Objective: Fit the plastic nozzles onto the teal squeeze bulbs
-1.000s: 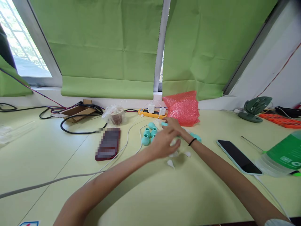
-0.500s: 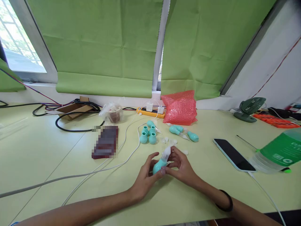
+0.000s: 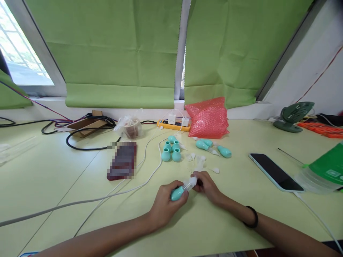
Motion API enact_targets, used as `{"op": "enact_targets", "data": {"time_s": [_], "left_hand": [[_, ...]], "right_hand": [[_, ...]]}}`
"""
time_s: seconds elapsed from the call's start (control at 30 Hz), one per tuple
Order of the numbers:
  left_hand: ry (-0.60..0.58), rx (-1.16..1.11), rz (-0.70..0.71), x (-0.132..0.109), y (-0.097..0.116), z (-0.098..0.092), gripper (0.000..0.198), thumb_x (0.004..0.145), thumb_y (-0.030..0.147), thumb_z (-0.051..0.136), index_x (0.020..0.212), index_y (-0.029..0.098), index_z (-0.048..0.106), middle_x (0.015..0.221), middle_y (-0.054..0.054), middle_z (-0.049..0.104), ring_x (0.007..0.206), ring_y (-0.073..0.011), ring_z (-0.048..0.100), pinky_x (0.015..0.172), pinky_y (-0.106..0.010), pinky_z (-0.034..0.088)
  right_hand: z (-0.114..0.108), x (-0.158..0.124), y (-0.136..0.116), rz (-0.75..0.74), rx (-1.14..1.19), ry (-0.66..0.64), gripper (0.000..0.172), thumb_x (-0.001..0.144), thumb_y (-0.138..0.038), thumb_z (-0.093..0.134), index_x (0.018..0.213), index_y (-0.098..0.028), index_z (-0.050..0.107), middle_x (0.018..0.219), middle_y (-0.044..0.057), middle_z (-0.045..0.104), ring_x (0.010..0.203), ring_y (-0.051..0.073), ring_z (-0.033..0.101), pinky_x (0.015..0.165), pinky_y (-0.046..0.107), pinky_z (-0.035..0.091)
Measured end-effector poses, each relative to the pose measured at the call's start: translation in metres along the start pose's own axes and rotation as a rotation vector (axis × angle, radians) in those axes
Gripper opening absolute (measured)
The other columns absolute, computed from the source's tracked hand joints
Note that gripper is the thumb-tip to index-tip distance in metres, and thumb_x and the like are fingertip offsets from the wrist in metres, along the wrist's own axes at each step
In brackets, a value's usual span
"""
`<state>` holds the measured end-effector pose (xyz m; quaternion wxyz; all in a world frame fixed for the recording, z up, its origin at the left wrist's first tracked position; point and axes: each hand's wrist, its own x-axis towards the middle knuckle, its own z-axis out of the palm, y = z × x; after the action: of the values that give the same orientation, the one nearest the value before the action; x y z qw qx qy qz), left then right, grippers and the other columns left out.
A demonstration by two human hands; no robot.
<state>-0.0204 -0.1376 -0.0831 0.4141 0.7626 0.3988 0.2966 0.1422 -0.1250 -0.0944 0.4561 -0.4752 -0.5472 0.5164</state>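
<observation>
My left hand (image 3: 165, 201) is closed around the teal bulb (image 3: 177, 193) of a small squeeze device. My right hand (image 3: 207, 186) pinches its clear plastic tip (image 3: 190, 183). Both hands rest low on the yellow-green table (image 3: 66, 178), close together. Beyond them stand several upright teal bulbs (image 3: 170, 151), and more teal bulbs with tips (image 3: 213, 147) lie on their sides. Loose clear tips (image 3: 199, 162) are scattered between those and my hands.
A black phone (image 3: 274, 172) lies at right on a white cable. A blurred dark red object (image 3: 122, 161) lies left of centre. Pink bubble wrap (image 3: 209, 117), a yellow power strip (image 3: 174, 124), black cables (image 3: 88, 135), a small fan (image 3: 293, 116) and a green-labelled bag (image 3: 325, 167) line the back and right.
My hands drew back from the pile toward me, now holding one teal bulb and a clear tip together; in the last half second they lowered closer to the table.
</observation>
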Motion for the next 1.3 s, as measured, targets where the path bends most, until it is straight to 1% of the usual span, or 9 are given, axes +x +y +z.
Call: {"op": "enact_targets", "data": {"time_s": [0.1,0.3,0.43,0.53,0.63,0.77,0.9,1.17,1.3], "left_hand": [[0.037,0.008,0.038,-0.001,0.001,-0.001,0.014,0.075,0.030,0.048,0.077,0.017,0.051,0.063,0.002,0.048,0.058,-0.0108,0.041,0.056,-0.020,0.034],[0.166,-0.138,0.029,0.002,-0.004,0.001,0.014,0.072,0.028,0.053,0.075,0.019,0.043,0.069,0.003,0.044,0.064,-0.0109,0.044,0.059,-0.019,0.036],[0.168,-0.241,-0.017,0.005,-0.010,0.004,0.015,0.075,0.028,0.049,0.080,0.020,0.038,0.066,0.005,0.043,0.056,-0.0096,0.044,0.055,-0.020,0.036],[0.130,-0.283,-0.058,0.006,-0.011,0.005,0.018,0.076,0.032,0.047,0.087,0.020,0.040,0.062,0.005,0.045,0.053,-0.0102,0.044,0.053,-0.021,0.035],[0.145,-0.360,-0.088,0.006,-0.011,0.004,0.023,0.075,0.033,0.048,0.092,0.019,0.043,0.061,0.004,0.046,0.054,-0.0106,0.043,0.052,-0.021,0.034],[0.176,-0.498,-0.076,0.007,-0.013,0.001,0.019,0.080,0.027,0.034,0.085,0.016,0.049,0.061,0.002,0.047,0.053,-0.0105,0.040,0.050,-0.020,0.032],[0.175,-0.491,-0.080,0.007,-0.012,0.001,0.021,0.081,0.027,0.032,0.080,0.017,0.051,0.062,0.001,0.048,0.056,-0.0114,0.041,0.053,-0.021,0.033],[0.212,-0.469,-0.052,0.008,-0.011,0.002,0.012,0.076,0.029,0.048,0.081,0.018,0.046,0.072,0.002,0.045,0.066,-0.0108,0.044,0.060,-0.020,0.035],[0.182,-0.574,-0.096,0.008,-0.010,0.003,0.018,0.075,0.031,0.051,0.083,0.020,0.039,0.071,0.001,0.052,0.065,-0.0127,0.051,0.059,-0.022,0.038]], "right_hand": [[-0.010,0.007,-0.008,-0.025,-0.057,0.014,0.038,0.076,-0.038,0.027,0.043,-0.021,0.024,0.035,-0.007,0.019,0.031,0.007,0.018,0.032,0.022,0.020],[-0.038,0.018,-0.015,-0.330,-0.563,0.227,0.030,0.073,-0.034,0.045,0.049,-0.017,0.037,0.045,-0.005,0.032,0.043,0.007,0.030,0.043,0.021,0.026],[-0.035,0.019,-0.004,-0.440,-0.893,0.267,0.018,0.076,-0.027,0.044,0.061,-0.017,0.046,0.048,-0.004,0.041,0.045,0.008,0.036,0.047,0.021,0.030],[-0.027,0.008,-0.003,-0.704,-0.911,0.294,0.016,0.079,-0.024,0.041,0.068,-0.016,0.049,0.052,-0.002,0.045,0.046,0.008,0.039,0.047,0.021,0.031],[-0.017,-0.012,-0.005,-1.039,-0.931,0.086,0.022,0.078,-0.034,0.042,0.069,-0.015,0.051,0.049,-0.002,0.044,0.045,0.009,0.040,0.046,0.023,0.028],[-0.009,-0.020,0.003,-1.145,-1.237,-0.269,0.035,0.078,-0.037,0.043,0.049,-0.017,0.043,0.039,-0.004,0.041,0.037,0.007,0.032,0.043,0.025,0.018],[-0.011,0.002,0.015,-1.183,-1.405,-0.113,0.032,0.079,-0.018,0.043,0.048,-0.016,0.045,0.040,-0.003,0.044,0.038,0.007,0.034,0.044,0.026,0.017],[-0.028,0.044,0.009,-1.274,-1.399,0.259,0.032,0.078,-0.017,0.048,0.046,-0.015,0.047,0.039,-0.003,0.046,0.041,0.007,0.038,0.045,0.024,0.020],[-0.026,0.029,0.007,-1.268,-1.299,0.229,0.033,0.074,-0.017,0.048,0.041,-0.016,0.044,0.036,-0.002,0.045,0.038,0.007,0.036,0.044,0.024,0.020]]}}
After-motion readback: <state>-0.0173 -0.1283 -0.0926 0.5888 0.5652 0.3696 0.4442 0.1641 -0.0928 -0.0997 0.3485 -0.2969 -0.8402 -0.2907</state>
